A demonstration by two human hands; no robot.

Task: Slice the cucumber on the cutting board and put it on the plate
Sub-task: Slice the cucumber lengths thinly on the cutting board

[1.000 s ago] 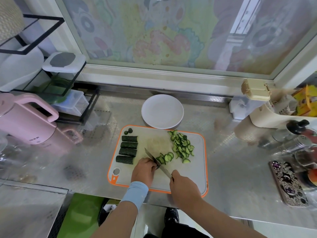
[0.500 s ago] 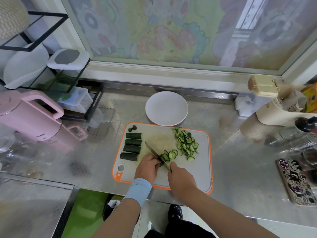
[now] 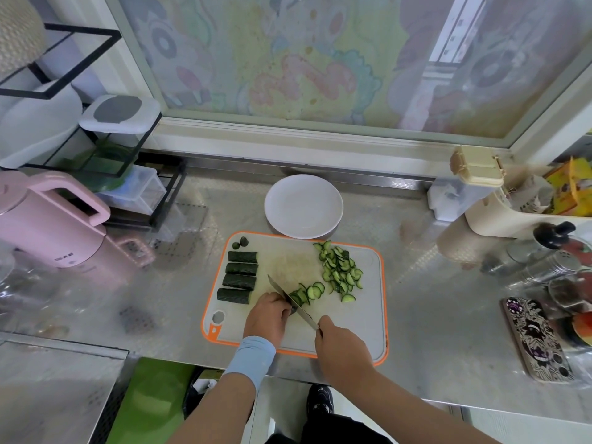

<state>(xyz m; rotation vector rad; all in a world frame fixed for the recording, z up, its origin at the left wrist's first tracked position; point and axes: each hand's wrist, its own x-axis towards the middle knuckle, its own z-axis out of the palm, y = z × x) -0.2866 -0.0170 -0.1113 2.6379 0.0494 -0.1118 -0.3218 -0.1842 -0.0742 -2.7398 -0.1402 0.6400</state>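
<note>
Slightly drawn back toward the counter's front edge since half a second earlier, the right hand [image 3: 344, 346] is seen clenched around the handle of the knife [image 3: 306, 315], the handle itself hidden in the fist. The blade is laid diagonally across the cutting board [image 3: 362, 315], its tip pointed away to the left. The left hand [image 3: 267, 315], fingers curled, is pressed down on the cucumber piece [image 3: 293, 308] being cut, of which only a dark sliver is shown against the blade. Fresh slices [image 3: 309, 291] are fanned out just right of the blade, and a larger pile of slices [image 3: 339, 272] is heaped farther right. Four uncut sections [image 3: 240, 274] are lined up along the board's left side. The white plate [image 3: 302, 206] is set just beyond the board's far edge, nothing on it. Bare board is left to the right of the knife hand, and open counter [image 3: 432, 299] lies between the board and a phone [image 3: 538, 339].
</note>
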